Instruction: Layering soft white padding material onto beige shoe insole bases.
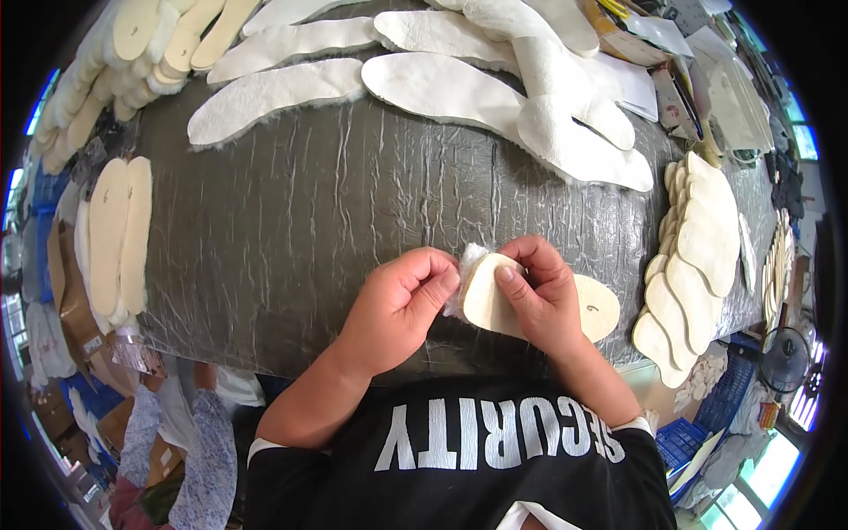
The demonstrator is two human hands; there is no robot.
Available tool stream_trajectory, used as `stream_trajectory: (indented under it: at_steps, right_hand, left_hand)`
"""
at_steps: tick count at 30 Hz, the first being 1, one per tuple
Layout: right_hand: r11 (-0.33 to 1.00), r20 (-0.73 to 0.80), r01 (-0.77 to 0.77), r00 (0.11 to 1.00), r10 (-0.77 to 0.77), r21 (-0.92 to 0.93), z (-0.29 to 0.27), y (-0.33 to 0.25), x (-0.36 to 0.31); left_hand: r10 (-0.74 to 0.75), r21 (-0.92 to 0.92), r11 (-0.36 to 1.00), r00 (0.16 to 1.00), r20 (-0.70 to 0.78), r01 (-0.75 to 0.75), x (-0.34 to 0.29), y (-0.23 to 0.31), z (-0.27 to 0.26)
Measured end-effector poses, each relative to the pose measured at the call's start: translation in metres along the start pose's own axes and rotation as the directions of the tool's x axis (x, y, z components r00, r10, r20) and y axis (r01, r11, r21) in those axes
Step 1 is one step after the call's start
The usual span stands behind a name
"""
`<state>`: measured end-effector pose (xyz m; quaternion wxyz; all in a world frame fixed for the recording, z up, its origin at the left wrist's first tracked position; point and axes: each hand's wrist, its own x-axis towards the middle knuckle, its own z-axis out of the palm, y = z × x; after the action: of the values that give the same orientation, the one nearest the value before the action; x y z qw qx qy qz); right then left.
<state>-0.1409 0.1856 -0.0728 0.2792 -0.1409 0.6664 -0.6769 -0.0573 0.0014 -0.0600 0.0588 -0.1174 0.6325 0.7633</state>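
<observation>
Over the near part of the covered table, my right hand [549, 305] grips a cream felt insole [598, 302], thumb on top and fingers curled at its far edge. White fluffy fleece [475, 254] sticks out past the insole's left end. My left hand [395, 305] is closed in a pinch at that fleece, with thumb and forefinger pressed together. How much fleece lies between those fingertips is hidden. The insole's underside cannot be seen.
White fleece-backed insole pieces [278, 97] lie along the far side. Overlapping cream insoles [707, 216] form a stack at right; others [108, 234] lie at the left edge. More are heaped [132, 31] far left. Another person's sleeved arms [203, 459] show at lower left. A fan [784, 358] stands right.
</observation>
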Motion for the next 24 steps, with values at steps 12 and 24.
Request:
stream_trajectory:
  at_steps: [12,24]
  right_hand:
    - [0.883,0.026,0.217,0.973,-0.227,-0.416,0.000,0.003,-0.008]
    - [0.839,0.204,0.344,0.938,-0.281,-0.422,-0.005,-0.017,-0.010]
  left_hand:
    - [0.145,0.089,0.986,0.989,-0.023,-0.143,-0.011,-0.006,0.011]
    - [0.064,-0.392,0.916,0.996,-0.061,-0.083,-0.030,-0.015,0.001]
